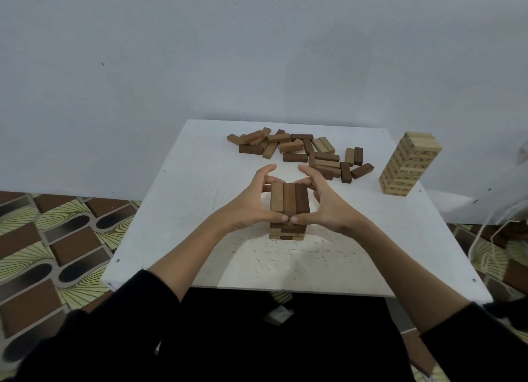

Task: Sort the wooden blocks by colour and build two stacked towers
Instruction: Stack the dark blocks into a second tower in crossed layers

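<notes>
A tower of brown blocks (289, 207) is seen standing near the middle of the white table (177, 238), and it is cupped from both sides by two bare hands. The left hand (251, 201) is curved around the tower's left side, its thumb laid across the near face and its fingers bent round toward the far side; the forefinger is raised clear above the top layer. The right hand (325, 203) is held in the mirror pose on the right side, thumb across the near face, fingers curled behind. The two thumb tips are brought together, touching or all but touching, in front of the tower just under its top layer. Three blocks lying side by side, from pale brown on the left to dark on the right, are shown on top; the middle layers are hidden by the thumbs and palms, and only a few lower layers can be made out beneath them. How firmly the sides are pressed cannot be told, since the contact on the far face is hidden. A loose heap of brown blocks (303, 153) is spread over the far part of the table, well apart from the hands. A taller tower of pale blocks (408, 164) is set at the far right edge, with markings on its faces too small to read. Black sleeves (114, 324) cover the forearms at the lower edge, and a patterned floor (51, 238) is seen to the left
</notes>
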Demonstrator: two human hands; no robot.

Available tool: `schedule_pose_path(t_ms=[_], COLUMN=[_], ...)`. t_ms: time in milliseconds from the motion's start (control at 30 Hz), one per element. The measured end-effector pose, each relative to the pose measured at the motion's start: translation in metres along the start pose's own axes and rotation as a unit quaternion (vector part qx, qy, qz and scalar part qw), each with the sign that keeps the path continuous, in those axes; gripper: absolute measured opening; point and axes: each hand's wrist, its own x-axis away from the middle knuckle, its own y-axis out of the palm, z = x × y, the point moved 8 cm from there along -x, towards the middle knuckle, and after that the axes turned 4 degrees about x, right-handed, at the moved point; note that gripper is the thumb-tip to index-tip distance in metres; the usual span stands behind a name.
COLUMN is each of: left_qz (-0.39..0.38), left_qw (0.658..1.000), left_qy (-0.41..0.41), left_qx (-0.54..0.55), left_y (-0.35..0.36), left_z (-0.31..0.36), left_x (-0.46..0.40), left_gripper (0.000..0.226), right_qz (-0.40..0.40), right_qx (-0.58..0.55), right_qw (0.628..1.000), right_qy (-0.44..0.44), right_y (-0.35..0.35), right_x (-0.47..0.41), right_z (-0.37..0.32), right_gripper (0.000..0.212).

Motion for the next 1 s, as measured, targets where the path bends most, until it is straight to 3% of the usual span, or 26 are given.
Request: schedule_pose_path(t_ms=[300,433,500,600,700,1000], left_qz=[0.008,-0.008,-0.006,0.041,0.074,0.025], left_qw=[1.0,0.999,0.995,0.976,0.927,0.909], left_qy=[-0.004,-0.006,-0.017,-0.079,-0.157,-0.182], left_qx=[0.007,0.036,0.094,0.201,0.333,0.375], left_y=[0.001,0.002,0.002,0.004,0.017,0.038], left_z=[-0.001,0.0,-0.002,-0.016,-0.032,-0.022], left_x=[-0.001,0.002,0.006,0.007,0.002,0.006], left_gripper=[0.106,0.121,0.132,0.119,0.104,0.083], right_qz=[0.005,-0.012,-0.006,0.059,0.1,0.104], right_qx=[-0.006,-0.027,-0.064,-0.139,-0.255,-0.35], right_qw=[1.0,0.999,0.998,0.986,0.95,0.918], right_qy=[0.021,0.019,0.019,0.072,0.147,0.153], right_y=[0.0,0.003,0.002,0.004,0.018,0.035], right_x=[-0.001,0.001,0.003,0.006,0.004,0.002], right_z=[0.001,0.004,0.003,0.008,0.025,0.027], right_gripper=[0.099,0.111,0.106,0.08,0.081,0.072])
